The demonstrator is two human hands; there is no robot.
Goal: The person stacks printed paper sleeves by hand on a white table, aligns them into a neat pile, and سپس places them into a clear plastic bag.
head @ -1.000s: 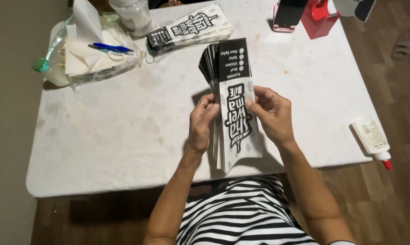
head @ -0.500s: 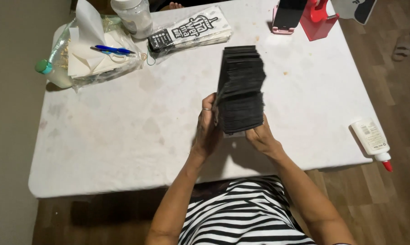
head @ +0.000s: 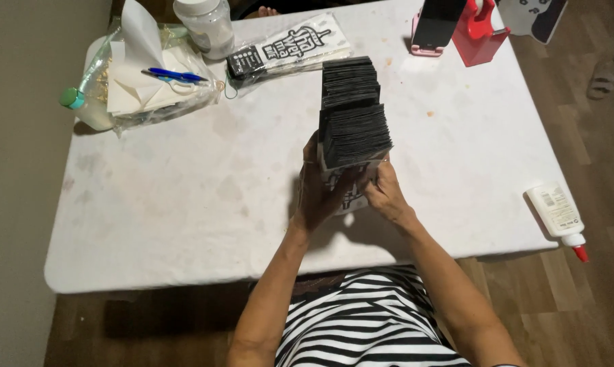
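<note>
Both hands, left (head: pixel 320 194) and right (head: pixel 387 196), grip clenched on fanned black packet stack (head: pixel 353 112); top-heavy, could spill onto desk (head: pixel 184 204).

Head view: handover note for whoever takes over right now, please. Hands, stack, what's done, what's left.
Left hand: gripping the thick stack of flat black-and-white printed bags from its left side, held on edge above the white table.
Right hand: at the stack's lower right edge, fingers on the front bag.
Another flat printed bag in clear wrap lies at the table's far edge.
White glue bottle with red tip lies at the right edge, untouched.
Done: stack gathered in both hands.
Left: nothing set down yet.
</note>
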